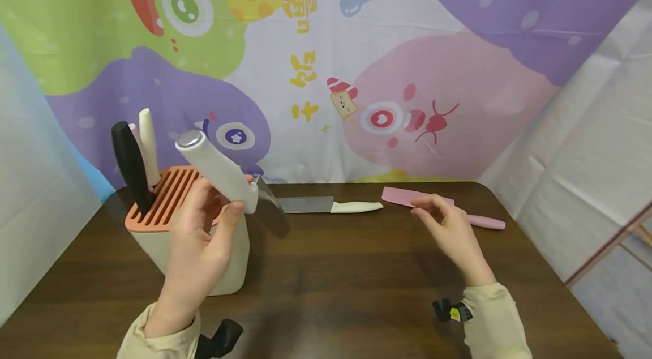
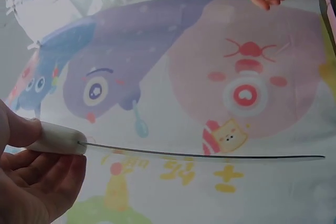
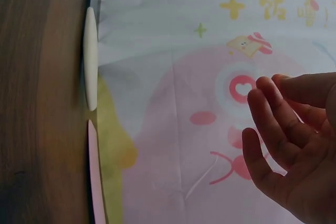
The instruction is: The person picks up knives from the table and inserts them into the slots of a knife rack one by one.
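My left hand [image 1: 196,246] grips the white handle of a knife [image 1: 216,171] above the right side of a knife block [image 1: 231,263]. Its metal blade points away and to the right; in the left wrist view the blade appears edge-on. My right hand [image 1: 450,231] holds nothing, its fingers loosely bent with thumb and fingertips close together. It is nearest a pink knife [image 1: 486,222] lying at the table's back right. Left of that lies a white-handled knife [image 1: 356,207] with a broad metal blade, its tip end hidden behind the held knife.
The white block has an orange slotted top [image 1: 163,195]. A black-handled knife [image 1: 131,163], a white handle [image 1: 148,141] and a partly hidden pale pink handle stand in it. A cartoon-printed cloth [image 1: 316,138] hangs behind the brown table [image 1: 346,291].
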Motion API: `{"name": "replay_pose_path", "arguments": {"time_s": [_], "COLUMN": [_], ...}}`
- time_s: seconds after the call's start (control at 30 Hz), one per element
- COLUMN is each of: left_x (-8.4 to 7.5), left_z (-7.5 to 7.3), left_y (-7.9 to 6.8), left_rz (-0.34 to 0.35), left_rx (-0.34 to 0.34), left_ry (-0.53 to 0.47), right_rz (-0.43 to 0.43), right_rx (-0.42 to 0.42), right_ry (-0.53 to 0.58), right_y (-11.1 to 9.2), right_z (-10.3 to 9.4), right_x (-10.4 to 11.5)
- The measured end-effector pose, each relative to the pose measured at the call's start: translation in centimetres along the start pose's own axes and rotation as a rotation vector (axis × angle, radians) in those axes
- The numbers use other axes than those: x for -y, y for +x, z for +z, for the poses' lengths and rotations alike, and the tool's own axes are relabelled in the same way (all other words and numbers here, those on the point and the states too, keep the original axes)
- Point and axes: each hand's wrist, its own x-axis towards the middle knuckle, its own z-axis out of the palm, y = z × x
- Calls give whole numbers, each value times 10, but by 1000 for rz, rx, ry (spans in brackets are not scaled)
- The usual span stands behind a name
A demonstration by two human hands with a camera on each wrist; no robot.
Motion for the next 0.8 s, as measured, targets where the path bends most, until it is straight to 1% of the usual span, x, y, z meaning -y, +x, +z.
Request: {"name": "replay_pose_path", "arguments": {"time_s": [0.1,0.27,0.4,0.47,0.63,0.73,0.8], "left_x": [-1,-2,-3,-4,-5,-5,-6], "left_z": [-3,-8,-13,-16,-21,-23,-25], "left_y": [3,5,7,8,8,9,10], "left_rz": [39,60,73,80,84,99,119], "left_rx": [-26,-64,-91,-115,-199,-250,-284], "left_ry": [3,2,-65,-76,-133,-215,-246], "right_rz": [9,40,59,65,64,61,62], "right_rx": [-9,23,41,46,56,54,54], "right_ry": [-16,-28,-55,-73,-125,-159,-185], "right_y": [0,-1,-2,-1,2,5,6], "right_z": [-1,1,1,0,-5,-7,-9], "right_x": [-2,-10,-20,-25,-39,-49,-56]}}
